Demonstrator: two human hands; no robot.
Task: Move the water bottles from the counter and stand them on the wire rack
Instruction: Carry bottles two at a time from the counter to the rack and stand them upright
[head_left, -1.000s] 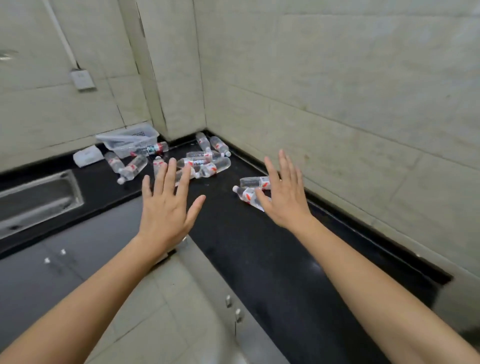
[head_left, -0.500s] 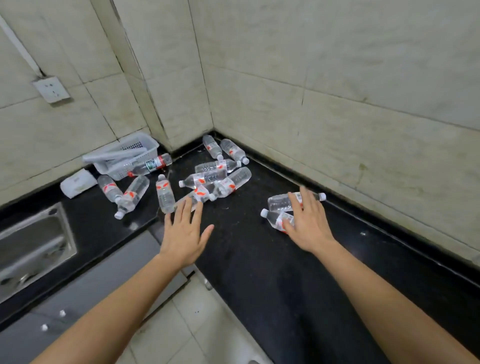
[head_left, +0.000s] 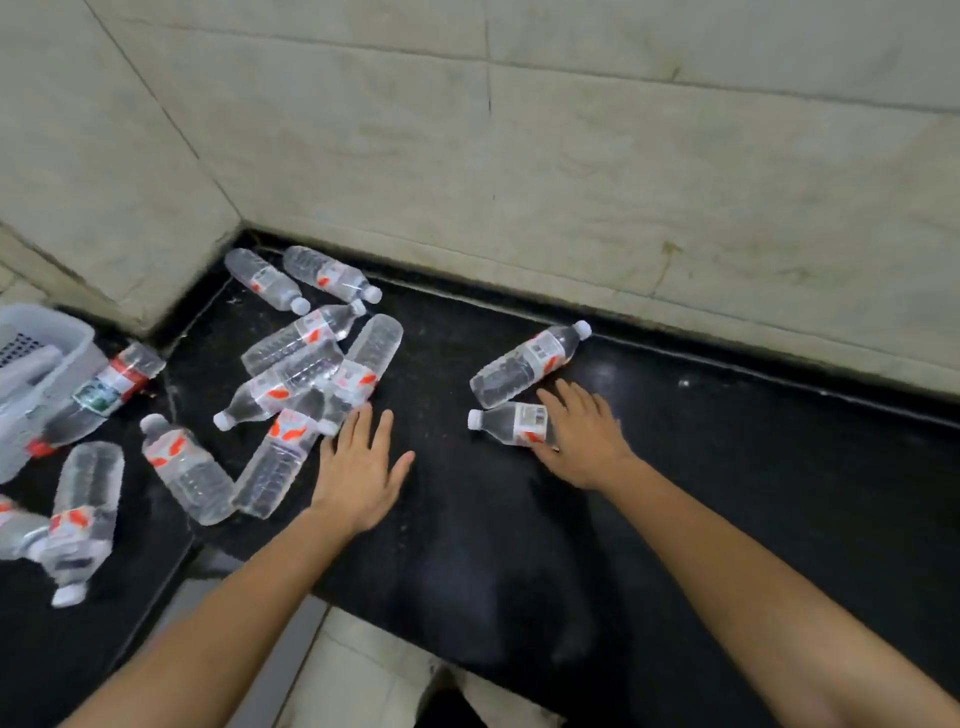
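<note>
On the counter (head_left: 727, 467), a lying bottle (head_left: 511, 422) touches the spread fingers of my right hand (head_left: 584, 439), at its nine o'clock, while my left hand (head_left: 358, 467) hovers spread beside the pile (head_left: 311, 374) at its eleven; I judge this the pickup step, and next I must curl round the bottle, with the rack out of view.

Hidden, cropped and smeared parts on the table (head_left: 727, 467).

Cannot see the base end of the nearest bottle (head_left: 511, 423), covered by the right hand (head_left: 582, 441); cannot tell whether the fingers (head_left: 563, 405) press it or only lie over it. Cannot separate the piled bottles (head_left: 311, 374) cleanly: several overlapping, one neck lost at the fingertips of the left hand (head_left: 358, 467). Most of the white basket (head_left: 62, 338) and the far-left bottle (head_left: 15, 530) cut off by the left edge, with the green-labelled bottle (head_left: 111, 384) partly behind the basket. Cannot read any label print, too blurred. Both forearms cropped at the bottom edge.
</note>
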